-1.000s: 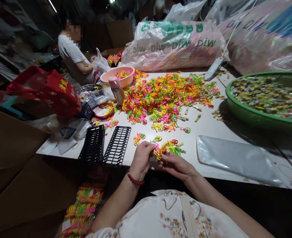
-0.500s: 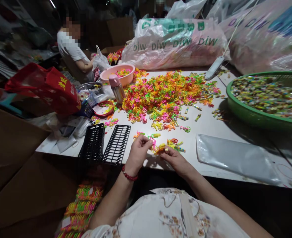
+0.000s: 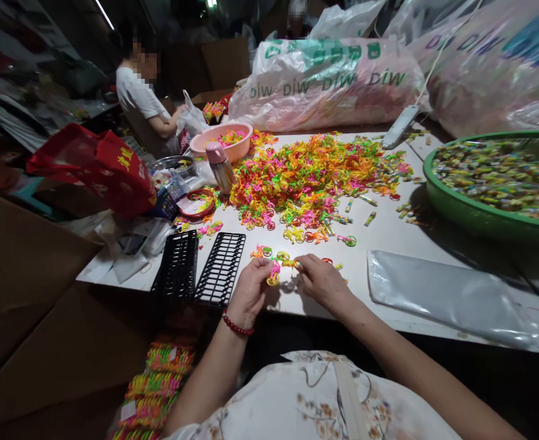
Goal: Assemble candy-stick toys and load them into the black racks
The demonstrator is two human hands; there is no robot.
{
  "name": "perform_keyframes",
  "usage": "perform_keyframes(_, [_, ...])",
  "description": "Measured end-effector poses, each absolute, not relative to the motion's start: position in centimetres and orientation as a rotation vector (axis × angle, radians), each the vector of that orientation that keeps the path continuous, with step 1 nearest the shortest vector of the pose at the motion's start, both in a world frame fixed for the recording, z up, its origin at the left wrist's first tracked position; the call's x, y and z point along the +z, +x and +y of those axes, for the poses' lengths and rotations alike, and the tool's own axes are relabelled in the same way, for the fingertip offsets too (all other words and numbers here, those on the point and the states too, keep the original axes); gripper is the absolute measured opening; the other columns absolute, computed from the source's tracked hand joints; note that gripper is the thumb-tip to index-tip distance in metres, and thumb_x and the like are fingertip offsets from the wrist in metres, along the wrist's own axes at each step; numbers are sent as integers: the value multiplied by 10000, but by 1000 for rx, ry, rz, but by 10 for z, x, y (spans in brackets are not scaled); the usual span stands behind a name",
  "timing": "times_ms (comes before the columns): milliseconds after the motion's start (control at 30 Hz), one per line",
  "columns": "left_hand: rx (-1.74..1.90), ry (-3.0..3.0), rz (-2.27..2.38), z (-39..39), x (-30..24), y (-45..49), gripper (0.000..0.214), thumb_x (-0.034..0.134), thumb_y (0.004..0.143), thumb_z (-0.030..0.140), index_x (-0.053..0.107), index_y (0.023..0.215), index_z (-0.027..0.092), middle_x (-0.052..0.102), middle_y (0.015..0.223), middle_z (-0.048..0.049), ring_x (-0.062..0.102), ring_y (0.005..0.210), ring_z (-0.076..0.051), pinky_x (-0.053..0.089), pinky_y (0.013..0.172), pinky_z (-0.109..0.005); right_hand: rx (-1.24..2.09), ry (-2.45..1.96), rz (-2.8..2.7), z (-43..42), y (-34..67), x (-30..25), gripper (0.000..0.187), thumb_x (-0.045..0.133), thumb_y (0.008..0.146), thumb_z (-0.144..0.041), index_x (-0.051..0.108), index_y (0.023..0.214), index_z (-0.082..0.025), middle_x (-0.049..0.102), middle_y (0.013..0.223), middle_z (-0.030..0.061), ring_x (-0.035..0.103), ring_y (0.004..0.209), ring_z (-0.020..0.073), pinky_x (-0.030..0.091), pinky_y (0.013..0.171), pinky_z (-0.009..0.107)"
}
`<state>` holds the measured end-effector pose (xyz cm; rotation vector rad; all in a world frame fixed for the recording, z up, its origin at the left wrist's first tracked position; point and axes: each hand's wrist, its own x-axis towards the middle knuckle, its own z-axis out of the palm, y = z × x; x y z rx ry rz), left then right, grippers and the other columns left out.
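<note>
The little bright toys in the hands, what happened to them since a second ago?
The big bunch held between the hands is out of sight now; it may lie under the right hand, which has turned palm down onto the table. The left hand pinches only a pink and yellow piece. The bright pile, black racks and green basket stayed put.

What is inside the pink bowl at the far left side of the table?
The pink bowl holds small neon plastic pieces, orange, green and pink. Only the top layer shows; its near wall covers whatever lies deeper.
</note>
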<state>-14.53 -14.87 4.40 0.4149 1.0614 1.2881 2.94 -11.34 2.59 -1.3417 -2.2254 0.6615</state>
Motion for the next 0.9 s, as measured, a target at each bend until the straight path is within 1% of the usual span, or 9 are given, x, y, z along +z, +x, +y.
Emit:
perform_keyframes(100, [1445, 470, 1063, -153, 44, -141, 465, 856, 556, 232, 580, 920, 149, 632, 706, 25, 581, 622, -74, 445, 625, -188, 650, -1301, -2039, -98, 28, 23, 369, 473, 841, -147, 606, 1184, -185, 616, 1166, 124, 561, 1055, 252, 425, 901, 371])
perform_keyframes(167, [1489, 515, 1079, -155, 42, -139, 475, 836, 598, 234, 577, 988, 158, 644, 756, 22, 590, 655, -74, 457, 653, -191, 694, -1249, -1905, -95, 27, 22, 381, 503, 834, -176, 607, 1201, -184, 597, 1202, 119, 539, 1100, 258, 419, 928, 385])
perform_keyframes(267, [1512, 634, 1121, -157, 38, -137, 403, 777, 689, 237, 591, 1040, 171, 656, 875, 0, 603, 747, -81, 471, 719, -201, 1034, -1174, -1728, -104, 24, 24, 276, 556, 868, -344, 671, 1081, -211, 648, 908, 46, 580, 823, 202, 458, 747, 334])
perform_keyframes(367, [1523, 730, 1158, -160, 35, -134, 348, 755, 720, 244, 614, 1032, 182, 653, 906, -9, 601, 804, -91, 468, 760, -206, 1372, -1122, -1596, -122, 19, 29, 318, 615, 833, -480, 690, 973, -204, 583, 708, -12, 499, 644, 142, 400, 605, 270])
perform_keyframes(500, [1433, 740, 1119, -164, 36, -127, 353, 763, 709, 268, 625, 1021, 179, 657, 903, -18, 599, 803, -102, 457, 744, -205, 1454, -1129, -1600, -132, 16, 38, 356, 623, 812, -537, 629, 771, -183, 475, 625, -44, 400, 594, 108, 316, 557, 244])
perform_keyframes(600, [1306, 669, 1026, -165, 41, -122, 310, 734, 745, 344, 613, 970, 168, 630, 809, 0, 568, 690, -87, 433, 652, -195, 1506, -1132, -1626, -132, 21, 39, 405, 590, 830, -562, 549, 696, -183, 383, 582, -61, 330, 558, 96, 267, 528, 242])
perform_keyframes(733, [1331, 600, 1033, -164, 41, -114, 341, 737, 732, 437, 539, 806, 169, 528, 660, 46, 461, 553, -63, 376, 552, -187, 1472, -1167, -1684, -136, 29, 37, 363, 537, 878, -549, 514, 775, -202, 426, 629, -58, 356, 575, 102, 281, 539, 241])
perform_keyframes(833, [1372, 642, 1135, -163, 36, -111, 354, 697, 761, 485, 516, 799, 183, 473, 638, 60, 406, 537, -67, 353, 533, -193, 1400, -1201, -1724, -141, 33, 38, 338, 431, 943, -512, 497, 798, -213, 485, 666, -39, 410, 605, 116, 308, 562, 248])
perform_keyframes(900, [1379, 689, 1210, -162, 32, -110, 345, 654, 797, 503, 506, 791, 190, 447, 636, 63, 382, 541, -73, 340, 535, -196, 1346, -1185, -1797, -143, 36, 40, 331, 424, 953, -476, 493, 768, -211, 491, 673, -30, 428, 627, 124, 317, 581, 255])
